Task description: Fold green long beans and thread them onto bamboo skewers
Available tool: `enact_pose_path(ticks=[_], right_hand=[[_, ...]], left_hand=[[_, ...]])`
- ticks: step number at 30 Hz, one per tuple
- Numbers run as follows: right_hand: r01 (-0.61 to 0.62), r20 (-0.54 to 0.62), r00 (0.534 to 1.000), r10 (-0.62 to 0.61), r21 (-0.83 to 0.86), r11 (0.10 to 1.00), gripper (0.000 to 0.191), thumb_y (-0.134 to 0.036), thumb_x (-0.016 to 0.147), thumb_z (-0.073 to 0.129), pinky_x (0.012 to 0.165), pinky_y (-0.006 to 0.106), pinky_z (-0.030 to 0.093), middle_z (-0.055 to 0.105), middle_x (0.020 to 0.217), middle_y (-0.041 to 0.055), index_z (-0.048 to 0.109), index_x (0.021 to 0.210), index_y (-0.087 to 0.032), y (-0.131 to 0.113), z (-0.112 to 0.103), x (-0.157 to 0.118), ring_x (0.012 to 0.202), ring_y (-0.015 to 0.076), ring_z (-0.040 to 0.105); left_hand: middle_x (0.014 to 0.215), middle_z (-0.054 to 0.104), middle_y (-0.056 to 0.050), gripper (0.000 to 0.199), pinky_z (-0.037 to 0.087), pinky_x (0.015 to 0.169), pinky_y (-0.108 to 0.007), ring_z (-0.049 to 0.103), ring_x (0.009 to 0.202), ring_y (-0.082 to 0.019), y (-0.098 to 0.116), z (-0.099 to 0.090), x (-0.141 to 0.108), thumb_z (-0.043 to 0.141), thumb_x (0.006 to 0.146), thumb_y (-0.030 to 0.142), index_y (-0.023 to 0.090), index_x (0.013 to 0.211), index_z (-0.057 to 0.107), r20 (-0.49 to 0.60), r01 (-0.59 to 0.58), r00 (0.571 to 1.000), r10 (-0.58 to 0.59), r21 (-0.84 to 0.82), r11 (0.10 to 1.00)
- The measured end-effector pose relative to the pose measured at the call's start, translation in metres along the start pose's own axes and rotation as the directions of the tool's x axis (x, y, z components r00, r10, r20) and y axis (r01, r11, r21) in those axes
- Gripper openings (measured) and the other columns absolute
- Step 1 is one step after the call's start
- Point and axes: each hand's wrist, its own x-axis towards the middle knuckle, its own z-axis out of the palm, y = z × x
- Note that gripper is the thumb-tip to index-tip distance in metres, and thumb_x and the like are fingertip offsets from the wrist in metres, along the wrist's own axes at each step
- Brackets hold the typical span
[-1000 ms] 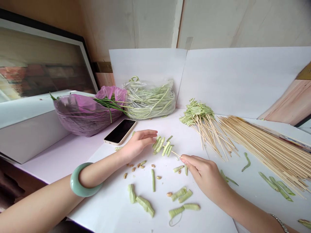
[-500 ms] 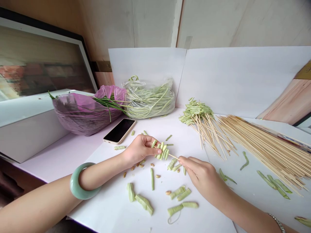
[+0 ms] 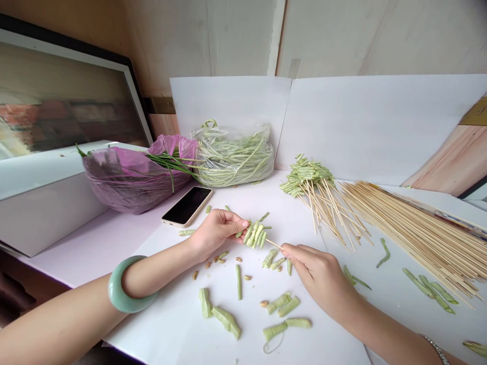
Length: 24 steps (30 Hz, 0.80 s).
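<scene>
Several short green bean pieces (image 3: 255,234) sit side by side on a wooden skewer (image 3: 274,245) at the centre. My left hand (image 3: 218,232), with a jade-green bangle on its wrist, pinches the far end of the row between thumb and fingers. The skewer's bare end is held by my right hand (image 3: 310,266), thumb against fingers. Loose bean pieces (image 3: 226,322) and small brown seeds (image 3: 264,303) lie on the white sheet below and around the hands.
Behind are a purple bag (image 3: 133,177) of greens, a clear bag (image 3: 236,157) of long beans and a phone (image 3: 187,206). Filled skewers (image 3: 310,175) and a pile of bare skewers (image 3: 411,228) lie at the right. White boards (image 3: 365,126) stand at the back.
My left thumb and fingers have shifted slightly up along the bean row, and the piece at its far end sits closer to the others. My right hand has barely moved.
</scene>
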Motion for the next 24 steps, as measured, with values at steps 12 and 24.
enact_pose_path(ticks=[12, 24], right_hand=[[-0.088, -0.087, 0.991, 0.100, 0.133, 0.987, 0.025, -0.021, 0.088, 0.045, 0.050, 0.024, 0.044, 0.064, 0.066, 0.0024, 0.068, 0.077, -0.021, -0.005, -0.005, 0.006, 0.055, 0.0143, 0.056], [-0.444, -0.127, 0.785, 0.607, 0.568, 0.693, 0.026, -0.030, 0.071, 0.062, 0.043, 0.027, 0.045, 0.049, 0.062, -0.0030, 0.069, 0.091, -0.017, 0.037, -0.040, 0.033, 0.045, 0.0115, 0.049]], left_hand=[[0.071, 0.070, -0.007, 0.042, 0.052, 0.070, -0.028, 0.063, 0.067, -0.015, 0.000, 0.006, -0.003, 0.082, 0.060, 0.048, 0.009, 0.073, 0.070, 0.034, 0.001, 0.999, 0.002, -0.077, 0.997], [0.089, 0.072, -0.013, 0.046, 0.051, 0.084, -0.036, 0.067, 0.082, -0.021, 0.003, 0.005, -0.005, 0.076, 0.069, 0.051, 0.009, 0.087, 0.069, 0.002, -0.049, 0.999, 0.049, -0.024, 0.999]])
